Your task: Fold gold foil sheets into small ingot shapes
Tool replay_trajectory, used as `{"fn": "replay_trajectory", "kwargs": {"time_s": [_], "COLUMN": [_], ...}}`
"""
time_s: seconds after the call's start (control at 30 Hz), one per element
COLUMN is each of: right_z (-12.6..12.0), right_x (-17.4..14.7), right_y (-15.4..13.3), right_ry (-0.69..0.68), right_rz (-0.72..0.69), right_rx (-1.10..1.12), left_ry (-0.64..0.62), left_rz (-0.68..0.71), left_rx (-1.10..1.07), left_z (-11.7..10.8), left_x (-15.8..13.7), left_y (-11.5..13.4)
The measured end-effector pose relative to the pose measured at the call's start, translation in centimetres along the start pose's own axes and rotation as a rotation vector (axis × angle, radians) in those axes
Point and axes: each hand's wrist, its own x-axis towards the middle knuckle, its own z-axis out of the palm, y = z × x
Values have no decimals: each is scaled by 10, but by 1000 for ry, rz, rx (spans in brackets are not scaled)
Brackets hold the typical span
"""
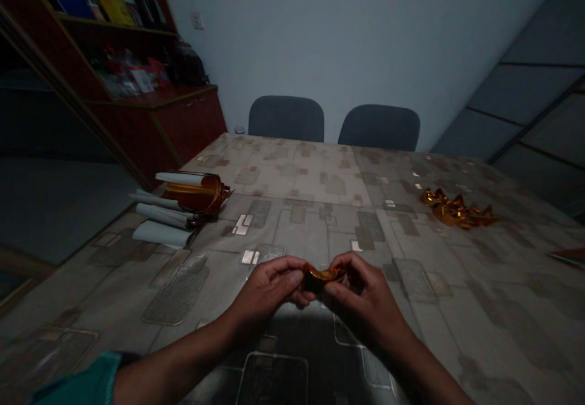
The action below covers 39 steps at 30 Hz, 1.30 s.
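Observation:
Between my two hands is a small folded piece of shiny gold foil paper (322, 276), curved up at its ends like an ingot. My left hand (278, 280) pinches its left end between thumb and fingers. At its right end my right hand (359, 283) grips it the same way, thumb toward me. The piece is held just above the near part of the table. Several similar gold foil pieces (457, 209) lie in a cluster at the right. A stack of curled gold sheets with pale backs (171, 233) lies at the left.
A patterned cloth covers the table (297, 222). Two grey chairs (286, 119) stand behind its far edge, against the wall. At the far left is a red-brown cabinet (183, 125) with loaded shelves. Part of an orange sheet (569, 256) shows at the right edge.

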Motion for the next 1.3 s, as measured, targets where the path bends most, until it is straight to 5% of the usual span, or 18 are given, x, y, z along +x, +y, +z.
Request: {"fn": "replay_trajectory", "kwargs": {"time_s": [0.63, 1.0, 1.3], "right_z": [11, -11, 7], "right_x": [0, 2, 2], "right_y": [6, 6, 8], "right_ry": [-178, -213, -90], "right_rz": [-39, 68, -31], "right_rx": [-394, 163, -4], "left_ry": [13, 72, 52], "left_rz": [176, 118, 197], "left_rx": [266, 20, 127], "left_z": [5, 7, 13], "left_x": [-3, 0, 2], "left_y": [-10, -6, -14]}}
